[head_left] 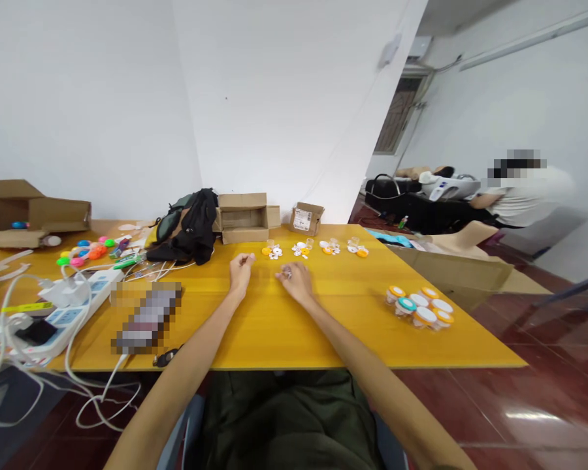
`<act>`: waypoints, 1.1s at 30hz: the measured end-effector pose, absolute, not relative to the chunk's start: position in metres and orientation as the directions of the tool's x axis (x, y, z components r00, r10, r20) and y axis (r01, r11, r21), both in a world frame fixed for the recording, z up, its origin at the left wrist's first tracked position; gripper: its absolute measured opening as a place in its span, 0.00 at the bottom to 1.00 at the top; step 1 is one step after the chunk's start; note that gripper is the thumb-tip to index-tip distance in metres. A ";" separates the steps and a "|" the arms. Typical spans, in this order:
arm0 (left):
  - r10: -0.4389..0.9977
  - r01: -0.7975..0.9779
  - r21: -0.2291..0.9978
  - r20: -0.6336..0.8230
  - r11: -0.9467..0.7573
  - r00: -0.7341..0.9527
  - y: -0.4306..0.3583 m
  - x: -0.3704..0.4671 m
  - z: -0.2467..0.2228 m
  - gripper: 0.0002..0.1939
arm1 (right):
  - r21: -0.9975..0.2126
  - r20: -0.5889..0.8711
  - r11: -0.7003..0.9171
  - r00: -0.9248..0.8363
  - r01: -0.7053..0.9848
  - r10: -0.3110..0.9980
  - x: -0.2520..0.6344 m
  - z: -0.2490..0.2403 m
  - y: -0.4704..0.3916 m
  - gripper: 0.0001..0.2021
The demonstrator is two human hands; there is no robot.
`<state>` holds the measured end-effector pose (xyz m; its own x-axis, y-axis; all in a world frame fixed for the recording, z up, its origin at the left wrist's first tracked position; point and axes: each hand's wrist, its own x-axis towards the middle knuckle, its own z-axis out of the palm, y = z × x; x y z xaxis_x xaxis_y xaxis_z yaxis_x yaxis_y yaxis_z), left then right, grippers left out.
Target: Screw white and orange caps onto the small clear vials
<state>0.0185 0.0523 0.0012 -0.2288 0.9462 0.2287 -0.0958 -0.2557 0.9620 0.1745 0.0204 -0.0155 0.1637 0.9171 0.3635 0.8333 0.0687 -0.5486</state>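
Note:
Above the middle of the yellow table [284, 333], my left hand [242, 271] is closed, its fingertips pinched together; whatever they hold is too small to name. To its right, my right hand [296, 281] has its fingers curled round something small and partly clear that I cannot make out. Just beyond the hands lie several small piles of white discs [275, 252], orange rings [361, 252] and clear cups [309, 243]. Several clear jars with orange, white and teal lids [406, 304] stand grouped on the right side of the table.
Open cardboard boxes [245, 225] and a black bag [191, 225] line the back. A phone [149, 318], a white power strip [73, 313] and tangled cables are at left. A person [529, 196] sits beyond a large carton [451, 267] at right.

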 end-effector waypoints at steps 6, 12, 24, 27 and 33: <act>0.901 -0.091 0.949 0.254 -0.303 -0.352 0.067 0.005 -0.003 0.08 | -0.556 0.322 0.217 -0.033 0.802 0.946 0.103 -0.007 0.017 0.06; 0.899 -0.099 0.963 0.192 -0.249 -0.393 0.075 -0.010 -0.002 0.10 | -0.580 0.312 0.253 -0.075 0.774 0.947 0.083 -0.007 0.024 0.05; 0.944 -0.003 0.964 0.260 -0.266 -0.202 0.072 -0.014 -0.004 0.14 | -0.809 0.425 0.374 0.011 0.453 0.905 0.117 -0.023 0.021 0.18; 0.943 -0.037 0.964 0.251 -0.265 -0.218 0.073 -0.015 -0.004 0.15 | -0.747 0.428 0.407 -0.088 0.525 0.899 0.124 -0.026 0.011 0.29; 0.958 -0.101 0.974 0.173 -0.200 -0.227 0.074 -0.019 0.003 0.19 | -0.635 0.373 0.429 -0.231 0.643 0.899 0.135 -0.029 -0.018 0.45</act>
